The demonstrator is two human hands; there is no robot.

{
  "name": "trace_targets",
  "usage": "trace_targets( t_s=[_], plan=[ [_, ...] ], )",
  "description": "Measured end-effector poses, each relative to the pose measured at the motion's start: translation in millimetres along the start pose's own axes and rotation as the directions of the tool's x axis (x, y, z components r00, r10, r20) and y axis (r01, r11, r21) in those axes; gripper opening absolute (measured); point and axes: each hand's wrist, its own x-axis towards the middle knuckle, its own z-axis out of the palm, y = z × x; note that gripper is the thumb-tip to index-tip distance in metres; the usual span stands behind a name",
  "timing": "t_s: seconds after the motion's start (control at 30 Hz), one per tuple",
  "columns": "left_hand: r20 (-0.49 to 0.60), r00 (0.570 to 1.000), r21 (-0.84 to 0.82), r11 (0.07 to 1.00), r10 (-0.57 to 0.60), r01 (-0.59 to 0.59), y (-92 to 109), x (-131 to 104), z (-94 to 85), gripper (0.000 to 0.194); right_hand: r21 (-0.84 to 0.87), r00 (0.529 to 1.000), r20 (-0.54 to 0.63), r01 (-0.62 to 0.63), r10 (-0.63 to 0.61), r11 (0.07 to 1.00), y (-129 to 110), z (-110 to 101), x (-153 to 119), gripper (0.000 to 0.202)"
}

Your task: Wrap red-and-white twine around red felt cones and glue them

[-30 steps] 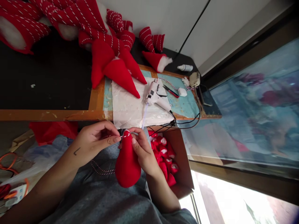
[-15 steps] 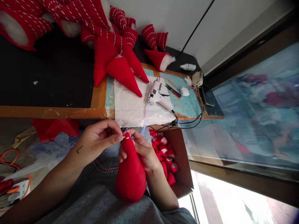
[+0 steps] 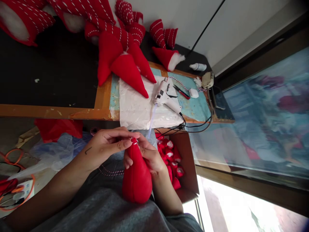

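Observation:
A red stuffed fabric cone (image 3: 136,182) stands over my lap, its narrow tip up and its rounded end down. My right hand (image 3: 153,158) is wrapped round its upper part from the right. My left hand (image 3: 108,146) is closed in a pinch at the tip, where a bit of white cord shows around the red fabric. The exact grip of the fingertips is partly hidden. Red-and-white twisted cord (image 3: 111,173) loops across my lap and passes behind the cone.
A white glue gun (image 3: 166,96) lies on white paper (image 3: 134,109) at the table edge, beside pliers (image 3: 181,92). Red stuffed cones (image 3: 130,72) and striped ones (image 3: 158,32) lie behind. Below right, a cardboard box (image 3: 189,161) holds several red pieces. Cables hang off the edge.
My left fingers have moved right, closer over the cone's tip, and the hands now meet there. The cone has shifted slightly right and up in view. My right hand keeps its hold.

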Motion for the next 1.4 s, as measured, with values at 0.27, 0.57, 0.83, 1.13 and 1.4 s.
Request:
trace_targets(
  t_s=[0.27,0.57,0.83,1.13,1.4],
  plan=[
    [0.004,0.992,0.085,0.988,0.126,-0.126,-6,3,-2.1,0.017,-0.24,0.996,-0.027,0.076,-0.085,0.968,-3,-6,-2,0.042],
    [-0.134,0.972,0.202,0.966,0.192,-0.163,-6,1,-8.0,0.02,-0.78,0.908,-0.123,0.161,-0.402,0.604,-2,-8,-4,0.051],
    [-0.228,0.942,0.152,0.964,0.247,-0.216,-10,-1,-4.0,0.036,-0.867,0.821,-0.105,0.201,-0.561,0.456,2,-3,2,0.038],
    [-0.256,0.955,0.145,0.982,0.151,-0.117,-13,1,0.4,0.048,-0.814,0.846,-0.148,0.19,-0.512,0.548,0,0,3,0.033],
    [-0.364,0.908,0.222,0.966,0.208,-0.132,-22,-9,3.6,0.028,-0.723,0.857,-0.194,0.204,-0.477,0.661,-5,3,2,0.024]
  ],
)
